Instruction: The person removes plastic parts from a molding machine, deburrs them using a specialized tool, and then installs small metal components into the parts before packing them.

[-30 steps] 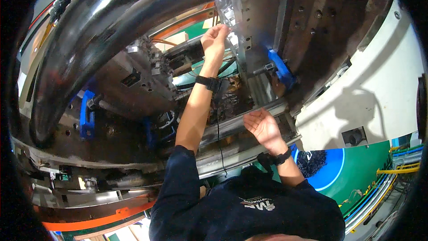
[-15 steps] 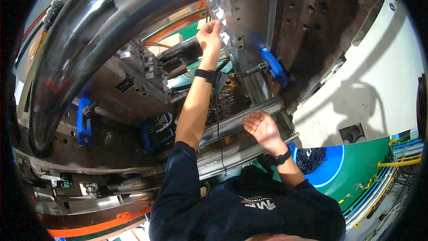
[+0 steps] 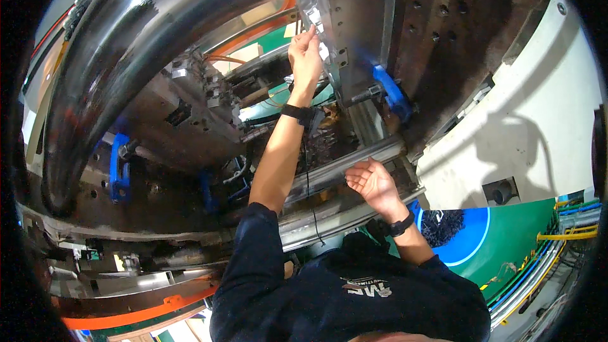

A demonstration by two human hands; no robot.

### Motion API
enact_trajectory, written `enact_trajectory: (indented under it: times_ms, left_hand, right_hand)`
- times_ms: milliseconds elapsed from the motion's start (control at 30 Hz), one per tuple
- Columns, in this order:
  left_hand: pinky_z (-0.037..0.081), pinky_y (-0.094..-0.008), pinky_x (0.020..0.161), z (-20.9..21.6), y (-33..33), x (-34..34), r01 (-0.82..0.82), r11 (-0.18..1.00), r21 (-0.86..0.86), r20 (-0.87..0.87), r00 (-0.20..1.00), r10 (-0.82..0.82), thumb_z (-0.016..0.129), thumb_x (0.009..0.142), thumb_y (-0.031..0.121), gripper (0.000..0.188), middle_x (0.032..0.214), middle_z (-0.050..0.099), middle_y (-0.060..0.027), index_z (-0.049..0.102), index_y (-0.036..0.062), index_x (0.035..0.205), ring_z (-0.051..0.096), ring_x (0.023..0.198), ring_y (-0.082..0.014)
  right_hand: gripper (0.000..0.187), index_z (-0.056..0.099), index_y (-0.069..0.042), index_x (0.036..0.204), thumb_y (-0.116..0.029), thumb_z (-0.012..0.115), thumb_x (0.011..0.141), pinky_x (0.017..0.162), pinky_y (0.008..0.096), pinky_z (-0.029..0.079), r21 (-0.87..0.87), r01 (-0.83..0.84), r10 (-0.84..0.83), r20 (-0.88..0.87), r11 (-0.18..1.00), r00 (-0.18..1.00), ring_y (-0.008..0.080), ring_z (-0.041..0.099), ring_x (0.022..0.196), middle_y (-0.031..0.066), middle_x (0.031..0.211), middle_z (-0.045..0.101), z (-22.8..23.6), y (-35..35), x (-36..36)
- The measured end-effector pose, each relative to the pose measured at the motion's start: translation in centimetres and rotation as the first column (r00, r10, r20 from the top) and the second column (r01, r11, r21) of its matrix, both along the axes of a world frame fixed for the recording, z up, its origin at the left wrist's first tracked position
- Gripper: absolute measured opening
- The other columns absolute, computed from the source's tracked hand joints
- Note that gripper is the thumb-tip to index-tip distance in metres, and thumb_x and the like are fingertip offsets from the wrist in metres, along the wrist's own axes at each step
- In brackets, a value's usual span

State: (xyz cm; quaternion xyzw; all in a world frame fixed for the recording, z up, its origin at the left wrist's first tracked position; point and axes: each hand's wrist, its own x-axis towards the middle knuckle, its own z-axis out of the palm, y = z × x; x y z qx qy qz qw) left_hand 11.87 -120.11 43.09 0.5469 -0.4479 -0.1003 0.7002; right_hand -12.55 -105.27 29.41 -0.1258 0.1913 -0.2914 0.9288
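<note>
My left hand [image 3: 305, 57] reaches up between two steel mould halves, its fingers closed in a pinch close to the shiny inner face [image 3: 316, 18] of the right mould half [image 3: 356, 31]. Whatever it holds, if anything, is too small to make out. Lower and to the right, my right hand [image 3: 373, 185] is held palm up with its fingers loosely spread and nothing in it. Just behind that hand runs a metal bar [image 3: 342, 168]. The left mould half [image 3: 161, 114] stands across the gap, with metal blocks on its inner face.
A thick, shiny steel bar [image 3: 209, 1] arches across the top. Blue clamps [image 3: 392, 94] sit on the right plate, and another blue clamp [image 3: 118, 168] on the left. A white panel [image 3: 532, 101] stands at right, above a blue tub [image 3: 472, 240] holding dark pieces. A thin cord hangs near my left arm.
My left hand has shifted slightly to the right, closer to the right mould half's inner face, with its fingers still pinched. The right hand has stayed in place.
</note>
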Motion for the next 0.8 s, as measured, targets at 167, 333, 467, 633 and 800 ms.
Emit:
enact_trajectory:
  times_ms: [167, 333, 467, 633, 800]
  left_hand:
    - [0.040, -0.0296, 0.085, 0.6, 0.1, 0.2, 0.109, 0.989, 0.097, 0.062, 0.991, -0.115, 0.058, 0.085, 0.011, 0.031, 0.093, 0.054, -0.0107, 0.066, 0.0005, 0.113, 0.050, 0.090, -0.0202]
    - [0.039, -0.0273, 0.089, 0.5, 1.5, 1.4, 0.049, 0.975, 0.218, 0.250, 0.963, -0.104, 0.059, 0.085, 0.009, 0.044, 0.104, 0.055, -0.0088, 0.056, 0.0033, 0.129, 0.051, 0.095, -0.0160]
    - [0.044, -0.0254, 0.083, -0.2, 7.6, -0.8, -0.058, 0.982, 0.180, 0.384, 0.923, -0.016, 0.063, 0.087, 0.011, 0.045, 0.098, 0.058, -0.0058, 0.052, -0.0022, 0.128, 0.053, 0.084, -0.0138]
    - [0.048, -0.0346, 0.081, -1.3, 27.5, -6.2, 0.026, 0.965, 0.261, 0.385, 0.914, -0.129, 0.053, 0.093, 0.013, 0.019, 0.095, 0.065, -0.0137, 0.064, -0.0018, 0.098, 0.062, 0.088, -0.0242]
    - [0.050, -0.0370, 0.072, -4.0, 46.5, -11.0, -0.383, 0.901, 0.204, 0.532, 0.816, 0.226, 0.065, 0.069, -0.009, 0.025, 0.088, 0.064, -0.0154, 0.066, 0.0000, 0.093, 0.061, 0.081, -0.0299]
  right_hand:
    - [0.042, 0.059, 0.000, 0.106, -0.037, 0.039, 0.099, 0.089, 0.0416, 0.050, -0.047, -0.007, 0.009, 0.041, 0.999, 0.999, 0.0307, 0.065, 0.094, 0.0211, 0.103, 0.066, -1.7, 0.8, -0.2]
    - [0.040, 0.058, -0.001, 0.104, -0.036, 0.038, 0.100, 0.089, 0.0405, 0.051, -0.007, -0.059, 0.059, -0.004, 0.998, 0.998, 0.0293, 0.065, 0.093, 0.0202, 0.101, 0.067, -0.4, 2.2, 0.1]
    - [0.039, 0.057, -0.001, 0.102, -0.036, 0.040, 0.099, 0.089, 0.0403, 0.051, 0.011, -0.092, 0.092, -0.010, 0.996, 0.996, 0.0286, 0.065, 0.093, 0.0194, 0.100, 0.067, 0.2, 3.1, 0.4]
    - [0.036, 0.058, -0.001, 0.101, -0.035, 0.046, 0.096, 0.086, 0.0399, 0.050, -0.016, -0.146, 0.145, -0.055, 0.989, 0.988, 0.0280, 0.063, 0.095, 0.0172, 0.097, 0.066, 0.5, 6.4, 2.0]
    - [0.027, 0.060, 0.000, 0.099, -0.024, 0.047, 0.096, 0.078, 0.0381, 0.054, -0.116, -0.345, 0.338, -0.073, 0.932, 0.938, 0.0280, 0.067, 0.086, 0.0192, 0.093, 0.068, -0.1, 11.9, 3.8]
